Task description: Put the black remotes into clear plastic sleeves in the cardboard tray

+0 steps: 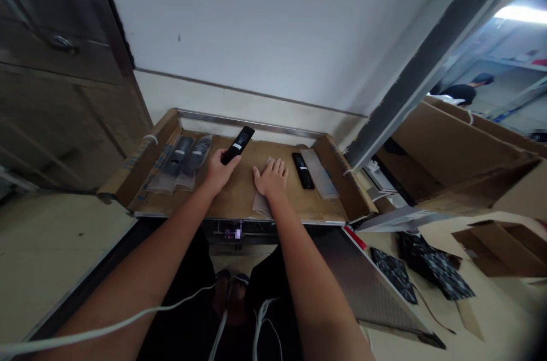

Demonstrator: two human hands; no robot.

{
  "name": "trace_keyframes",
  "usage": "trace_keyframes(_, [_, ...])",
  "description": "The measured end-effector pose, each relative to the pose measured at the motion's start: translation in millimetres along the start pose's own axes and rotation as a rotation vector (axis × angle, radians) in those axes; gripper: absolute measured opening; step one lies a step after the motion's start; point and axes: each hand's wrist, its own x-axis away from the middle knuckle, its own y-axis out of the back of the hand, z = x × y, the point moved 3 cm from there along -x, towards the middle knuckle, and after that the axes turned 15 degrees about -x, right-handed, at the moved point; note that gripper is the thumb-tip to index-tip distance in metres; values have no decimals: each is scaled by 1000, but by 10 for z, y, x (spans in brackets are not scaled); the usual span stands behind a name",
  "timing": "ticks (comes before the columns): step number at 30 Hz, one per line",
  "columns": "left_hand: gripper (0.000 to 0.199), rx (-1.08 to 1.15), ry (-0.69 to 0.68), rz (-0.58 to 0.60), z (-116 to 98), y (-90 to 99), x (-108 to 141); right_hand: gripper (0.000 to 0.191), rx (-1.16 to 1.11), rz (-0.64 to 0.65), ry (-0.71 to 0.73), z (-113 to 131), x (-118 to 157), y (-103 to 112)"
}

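My left hand (pixel 220 172) is closed around the lower end of a long black device (pixel 240 142), shaped like a remote control, with a small white label. It is held tilted above the cardboard-lined tray (pixel 239 201). My right hand (pixel 272 177) lies palm down with fingers spread, on a clear plastic sleeve (pixel 261 205) that it partly covers. A similar black device (pixel 303 171) rests just right of that hand, beside another clear sleeve (pixel 320 173). Two dark items in clear bags, one bagged item (pixel 176 157) and another bagged item (pixel 197 156), lie at the tray's left.
Raised cardboard sides, left (pixel 143 164) and right (pixel 348 176), bound the tray. Behind it stands a white wall (pixel 265 25). On the right are a big open carton (pixel 461 150) and dark patterned bags (pixel 436 267) on the floor. White cables (pixel 171 307) cross near my lap. A person (pixel 464 90) is beyond the opening.
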Motion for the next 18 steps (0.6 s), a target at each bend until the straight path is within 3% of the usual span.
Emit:
trace_keyframes(4, [44, -15, -8, 14, -7, -2, 7, 87, -5, 3, 40, -15, -23, -6])
trace_keyframes(13, [40, -121, -13, 15, -82, 57, 42, 90, -1, 158, 167, -148, -252, 90])
trace_keyframes(18, [41, -114, -15, 6, -69, 40, 36, 90, 33, 152, 104, -74, -229, 199])
